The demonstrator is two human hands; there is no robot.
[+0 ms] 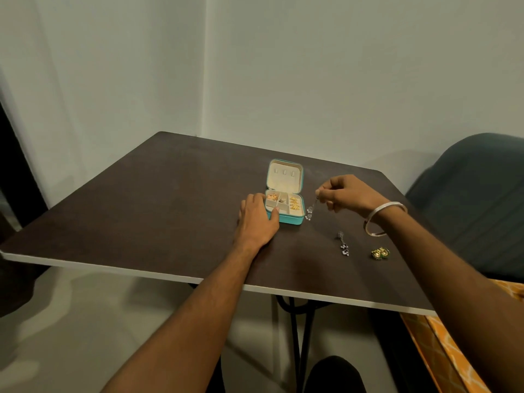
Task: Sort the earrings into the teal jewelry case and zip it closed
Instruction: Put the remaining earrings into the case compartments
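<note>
We are partway: the open teal case (284, 207) at frame centre already holds gold earrings. Our left hand (257, 218) steadies it with loose fingers, and our right hand (348, 194) pinches a dangling silver earring (310, 210) just right of it. A second silver earring (343, 243) and a green-gold pair (380, 253) wait lower right; zipping remains.

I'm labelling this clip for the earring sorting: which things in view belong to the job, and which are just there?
Job:
teal jewelry case, open, left hand on it
dangling silver earring, pinched by right hand
silver earring on table
gold-green earrings

Just there:
bangle
chair
</note>
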